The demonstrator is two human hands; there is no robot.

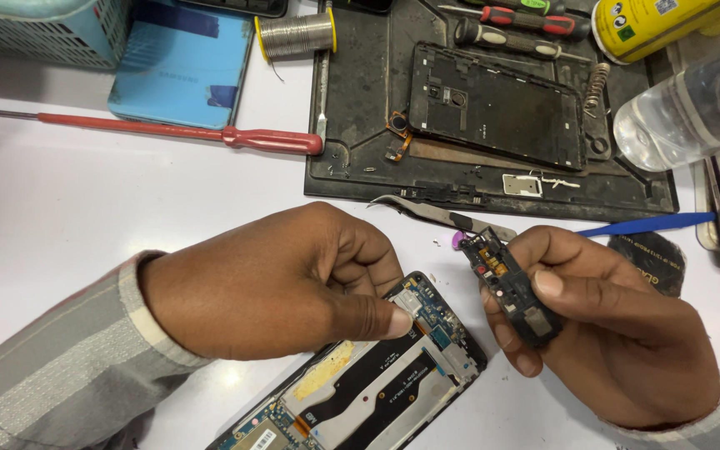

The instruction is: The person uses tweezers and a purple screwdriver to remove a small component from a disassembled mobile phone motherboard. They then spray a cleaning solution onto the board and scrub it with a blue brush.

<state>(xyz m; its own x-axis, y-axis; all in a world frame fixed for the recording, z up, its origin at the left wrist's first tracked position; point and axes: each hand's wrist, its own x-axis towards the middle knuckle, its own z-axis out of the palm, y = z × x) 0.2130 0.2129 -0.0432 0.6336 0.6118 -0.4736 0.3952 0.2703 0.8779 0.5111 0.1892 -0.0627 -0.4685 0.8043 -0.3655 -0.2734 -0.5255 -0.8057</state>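
A: Nearest the lens: opened phone (368,392), back cover off, lying flat on the white table (77,208) at 6 o'clock of the view. Circuit board, flat cables and a patch of yellow adhesive are exposed.

B: Left hand?

A: Left hand (285,283) rests over the phone's upper end, fingers (381,321) curled together, thumb tip pressed on a small metal part at the board's top corner. Whether anything is pinched between thumb and forefinger, cannot tell.

B: Right hand?

A: Right hand (618,325) at 4 o'clock, fingers clamped on a small black plastic module (510,287) with gold contacts showing. Module is held off the table, just beside the phone's top edge, tilted.

B: Surroundings?

A: Metal tweezers (443,214) lie on the table at 12 o'clock of the hands, just beyond the module. Blue plastic pry tool (652,223) at 2 o'clock. Black work mat (360,125) at 12 to 1 o'clock carries a black phone frame (497,104) and small loose parts. Red-handled screwdriver (177,132) at 10 o'clock, solder spool (296,35) at 11 o'clock, clear plastic bottle (685,112) lying at 2 o'clock.
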